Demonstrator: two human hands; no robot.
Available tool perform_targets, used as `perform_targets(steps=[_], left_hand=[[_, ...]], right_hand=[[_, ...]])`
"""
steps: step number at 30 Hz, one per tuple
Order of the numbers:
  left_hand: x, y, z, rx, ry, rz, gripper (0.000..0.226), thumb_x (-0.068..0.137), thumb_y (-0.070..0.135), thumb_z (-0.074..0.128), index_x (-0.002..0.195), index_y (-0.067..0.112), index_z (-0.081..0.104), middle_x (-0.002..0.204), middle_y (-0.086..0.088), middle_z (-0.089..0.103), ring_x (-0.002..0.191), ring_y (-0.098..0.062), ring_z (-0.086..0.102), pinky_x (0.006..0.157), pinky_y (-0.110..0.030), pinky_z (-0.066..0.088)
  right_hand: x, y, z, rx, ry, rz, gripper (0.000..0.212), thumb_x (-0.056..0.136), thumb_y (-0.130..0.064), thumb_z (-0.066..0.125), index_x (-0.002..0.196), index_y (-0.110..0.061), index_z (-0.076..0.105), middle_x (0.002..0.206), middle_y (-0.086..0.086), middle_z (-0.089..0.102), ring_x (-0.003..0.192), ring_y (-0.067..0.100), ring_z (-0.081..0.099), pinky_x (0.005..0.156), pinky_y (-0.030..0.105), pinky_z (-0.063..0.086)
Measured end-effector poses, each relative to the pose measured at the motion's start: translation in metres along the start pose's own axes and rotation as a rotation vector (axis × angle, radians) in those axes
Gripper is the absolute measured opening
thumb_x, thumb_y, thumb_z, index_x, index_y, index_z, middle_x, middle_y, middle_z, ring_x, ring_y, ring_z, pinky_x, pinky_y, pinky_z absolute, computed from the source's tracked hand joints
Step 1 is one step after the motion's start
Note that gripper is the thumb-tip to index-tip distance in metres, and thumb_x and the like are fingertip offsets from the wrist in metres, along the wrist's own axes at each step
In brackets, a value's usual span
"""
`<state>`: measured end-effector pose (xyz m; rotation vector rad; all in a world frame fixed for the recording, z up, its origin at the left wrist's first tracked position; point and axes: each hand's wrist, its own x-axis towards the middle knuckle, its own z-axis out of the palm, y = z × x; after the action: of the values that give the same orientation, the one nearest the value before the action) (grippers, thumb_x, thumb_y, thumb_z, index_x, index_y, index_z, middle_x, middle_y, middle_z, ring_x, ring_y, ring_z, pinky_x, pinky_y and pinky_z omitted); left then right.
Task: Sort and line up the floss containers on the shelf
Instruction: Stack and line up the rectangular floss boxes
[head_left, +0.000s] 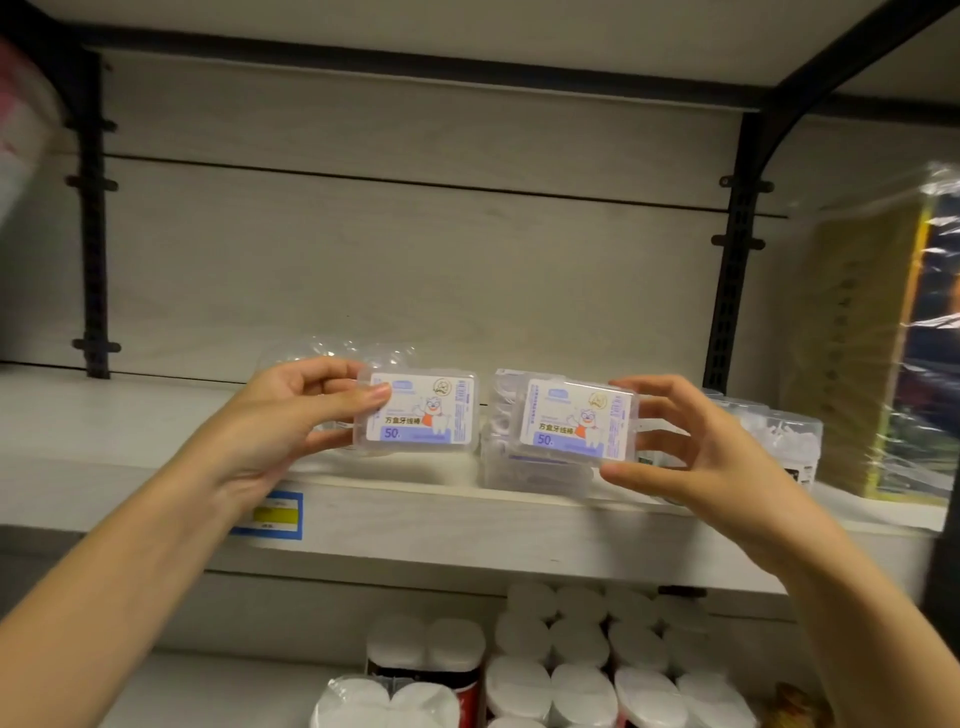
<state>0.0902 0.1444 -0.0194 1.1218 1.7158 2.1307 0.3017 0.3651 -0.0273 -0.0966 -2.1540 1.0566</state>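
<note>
- Head view, centre: my left hand (291, 421) pinches the left floss box (421, 415) at its left end, thumb on the front, label facing me, above the shelf (467, 525) edge.
- Centre right: my right hand (691, 447) grips the right floss box (576, 426), thumb under, fingers over, against a stack of clear boxes (511, 467) on the shelf.
- Lower left: price tag (275, 514) on the shelf front.

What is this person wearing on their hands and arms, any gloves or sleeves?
Nothing that shows. The left hand and right hand are bare: no gloves or rings. The left forearm and right forearm are bare too, with no sleeve, watch or band as far as the frame reaches. The visible nails look short and unpainted.
</note>
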Motion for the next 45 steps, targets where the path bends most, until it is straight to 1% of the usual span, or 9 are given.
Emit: perform_targets(steps=[5,9,11,16,24,29,33,39,45], left_hand=[[-0.01,0.011,-0.005,-0.014,0.025,0.004,0.046,0.049,0.02,0.079,0.091,0.013,0.065,0.079,-0.001,0.062,0.066,-0.003,0.069,0.055,-0.015,0.053],[-0.023,0.019,-0.031,0.024,0.074,0.008,0.043,0.055,0.018,0.073,0.096,0.012,0.064,0.089,-0.006,0.064,0.072,-0.008,0.071,0.063,-0.017,0.057],[-0.027,0.023,-0.05,0.027,0.095,0.014,0.042,0.055,0.018,0.073,0.096,0.011,0.065,0.09,-0.007,0.064,0.073,-0.009,0.071,0.063,-0.017,0.056],[-0.033,0.031,-0.11,0.075,0.141,0.045,0.036,0.059,0.016,0.073,0.094,0.012,0.064,0.089,-0.006,0.065,0.076,-0.01,0.071,0.068,-0.018,0.058],[-0.018,0.037,-0.232,0.185,0.101,0.037,0.034,0.066,0.015,0.072,0.099,0.01,0.064,0.092,-0.008,0.07,0.082,-0.015,0.072,0.065,-0.017,0.057],[0.01,0.025,-0.278,0.307,0.02,0.014,0.032,0.067,0.008,0.074,0.097,0.004,0.062,0.083,-0.007,0.061,0.063,-0.006,0.069,0.056,-0.012,0.053],[0.029,0.016,-0.297,0.434,-0.12,-0.07,0.029,0.072,0.005,0.073,0.097,0.001,0.061,0.094,-0.013,0.061,0.079,-0.017,0.065,0.058,-0.013,0.054],[0.032,0.014,-0.319,0.46,-0.281,-0.136,0.026,0.075,0.002,0.07,0.098,0.009,0.061,0.105,-0.01,0.059,0.082,-0.01,0.067,0.061,-0.012,0.053],[0.034,0.021,-0.326,0.644,-0.396,-0.113,0.034,0.071,0.025,0.074,0.103,0.024,0.065,0.102,0.003,0.069,0.091,-0.012,0.067,0.072,-0.016,0.052]], right_hand=[[0.0,-0.007,0.002,0.243,-0.033,0.038,0.052,0.059,-0.022,0.078,0.107,-0.022,0.058,0.103,0.001,0.07,0.09,0.019,0.07,0.066,0.024,0.057],[0.003,-0.016,0.018,0.26,-0.029,0.009,0.087,0.024,-0.056,0.086,0.102,-0.025,0.061,0.097,-0.004,0.072,0.087,0.016,0.071,0.061,0.021,0.057],[0.005,-0.02,0.03,0.254,-0.011,-0.006,0.088,0.019,-0.061,0.084,0.097,-0.029,0.062,0.096,-0.006,0.071,0.086,0.015,0.071,0.059,0.022,0.057],[0.01,-0.036,0.073,0.247,0.021,-0.073,0.072,0.022,-0.066,0.083,0.085,-0.036,0.065,0.095,-0.005,0.071,0.085,0.016,0.071,0.057,0.025,0.058],[0.026,-0.079,0.159,0.205,0.098,-0.078,0.076,0.023,-0.071,0.08,0.092,-0.042,0.063,0.097,-0.009,0.07,0.089,0.014,0.071,0.06,0.024,0.058],[0.022,-0.092,0.2,0.145,0.135,-0.047,0.074,0.03,-0.073,0.077,0.098,-0.046,0.064,0.1,-0.011,0.069,0.092,0.012,0.069,0.063,0.029,0.059],[0.015,-0.098,0.215,0.102,0.144,-0.018,0.075,0.031,-0.074,0.076,0.1,-0.045,0.064,0.1,-0.01,0.069,0.094,0.013,0.069,0.064,0.031,0.06],[0.017,-0.105,0.215,0.042,0.119,0.046,0.075,0.027,-0.074,0.077,0.096,-0.047,0.063,0.098,-0.012,0.069,0.093,0.012,0.069,0.064,0.033,0.06],[0.031,-0.111,0.222,0.01,0.074,0.039,0.076,0.031,-0.068,0.08,0.1,-0.042,0.061,0.097,-0.011,0.07,0.088,0.008,0.07,0.059,0.023,0.058]])
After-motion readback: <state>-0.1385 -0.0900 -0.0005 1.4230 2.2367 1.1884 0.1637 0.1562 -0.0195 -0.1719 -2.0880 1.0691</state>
